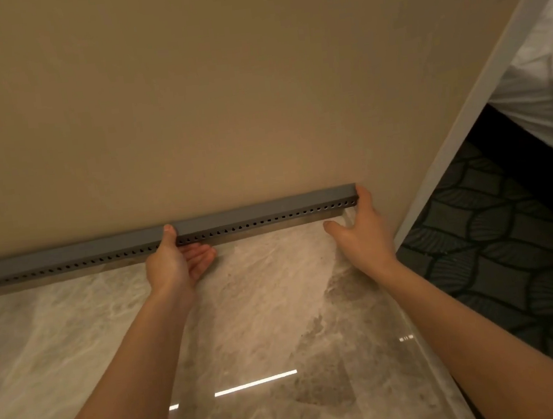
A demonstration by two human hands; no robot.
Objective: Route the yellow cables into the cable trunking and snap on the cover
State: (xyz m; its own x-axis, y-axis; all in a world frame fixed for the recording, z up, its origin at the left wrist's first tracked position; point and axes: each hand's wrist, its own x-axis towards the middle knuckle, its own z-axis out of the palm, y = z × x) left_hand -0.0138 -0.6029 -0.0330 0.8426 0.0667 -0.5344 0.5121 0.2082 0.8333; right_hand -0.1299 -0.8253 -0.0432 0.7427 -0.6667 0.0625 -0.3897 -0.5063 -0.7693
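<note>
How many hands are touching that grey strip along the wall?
2. The left hand presses its thumb mid-length on the trunking; the right hand touches its right end.

A grey cable trunking (pixel 268 212) runs along the foot of the beige wall (pixel 186 99), just above a glossy marble floor (pixel 76 335). Its lower face has a row of small holes. The left hand (pixel 174 262) is near the middle of the visible length, palm up: the thumb (pixel 168 229) presses on the front of the trunking and the fingers lie stretched below it. The right hand (pixel 362 234) is at the right end, its fingers touching the end face, the thumb held apart. To the right, past the white wall corner (pixel 482 89), there is dark patterned carpet (pixel 514 251) and white bed linen (pixel 547 58).
</note>
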